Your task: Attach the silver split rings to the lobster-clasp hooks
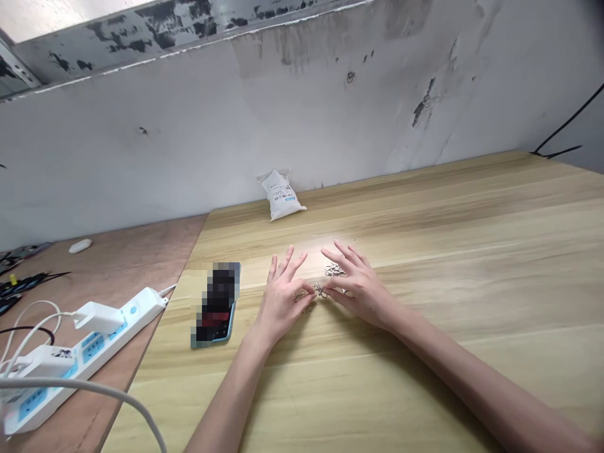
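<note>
Nearest, both bare forearms reach in from the bottom of the view to a pale wood-grain tabletop (425, 377). The left hand (282, 302) and right hand (358, 289) are half open, fingers spread, their fingertips nearly meeting at the middle of the table. Four small clumps of silver metal rings (334, 270) lie there, too small and tangled to count singly: one between the hands, one under the left fingers, one under the right fingers, and one just past them at 1 o'clock from the hands' meeting point. Whether either hand pinches the middle clump, I cannot tell.

At 9 o'clock from the left hand lies one phone (221, 330), blurred out, with a blue edge. Further out at 8 o'clock, on a plywood board (127, 264), sits one white power strip (117, 327) with two white plugs (99, 316). At 11 o'clock, against the grey wall (141, 157), leans one white packet (282, 196).
</note>
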Available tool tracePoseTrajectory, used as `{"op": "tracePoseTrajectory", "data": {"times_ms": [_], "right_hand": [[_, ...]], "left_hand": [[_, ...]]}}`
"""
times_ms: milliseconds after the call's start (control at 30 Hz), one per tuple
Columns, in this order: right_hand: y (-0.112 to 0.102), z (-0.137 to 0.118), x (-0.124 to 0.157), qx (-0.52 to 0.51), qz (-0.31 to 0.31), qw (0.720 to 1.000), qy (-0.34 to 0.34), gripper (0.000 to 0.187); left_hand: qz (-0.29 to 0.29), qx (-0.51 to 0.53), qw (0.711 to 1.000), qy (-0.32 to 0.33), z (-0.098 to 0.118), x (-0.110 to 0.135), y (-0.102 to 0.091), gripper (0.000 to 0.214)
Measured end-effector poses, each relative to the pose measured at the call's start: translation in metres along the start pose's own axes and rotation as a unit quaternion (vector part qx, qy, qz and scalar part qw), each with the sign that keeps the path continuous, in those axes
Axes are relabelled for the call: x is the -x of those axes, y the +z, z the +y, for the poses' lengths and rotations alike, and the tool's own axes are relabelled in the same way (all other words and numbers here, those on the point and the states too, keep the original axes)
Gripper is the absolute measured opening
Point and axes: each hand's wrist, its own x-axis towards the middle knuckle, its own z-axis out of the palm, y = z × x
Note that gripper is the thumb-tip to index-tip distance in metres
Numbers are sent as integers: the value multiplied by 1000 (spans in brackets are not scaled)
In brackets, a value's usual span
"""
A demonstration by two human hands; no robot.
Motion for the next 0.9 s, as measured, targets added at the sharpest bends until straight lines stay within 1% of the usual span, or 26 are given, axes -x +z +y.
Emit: {"op": "tracePoseTrajectory", "data": {"times_ms": [100, 233, 400, 500, 633, 800, 900], "right_hand": [[0, 0, 0, -10, 6, 1000, -1, 16], [-1, 0, 0, -21, -2, 1000, -9, 18], [-2, 0, 0, -12, 23, 1000, -6, 16], [-2, 1, 0, -7, 22, 1000, 8, 16], [1, 2, 0, -1, 15, 999, 46, 15], [4, 0, 1, 10, 9, 999, 52, 12], [6, -6, 0, 23, -1, 998, 57, 21]], "left_hand": [[1, -3, 1000, 3, 0, 0, 0, 11], [8, -13, 1000, -1, 1, -1, -2, 11], [-1, -8, 1000, -2, 2, -1, -2, 11], [-8, 3, 1000, 2, 3, -1, -1, 12], [-8, 16, 1000, 0, 4, -1, -2, 12], [10, 23, 1000, -11, 10, -1, -3, 9], [35, 21, 999, -22, 15, -2, -1, 7]]}}
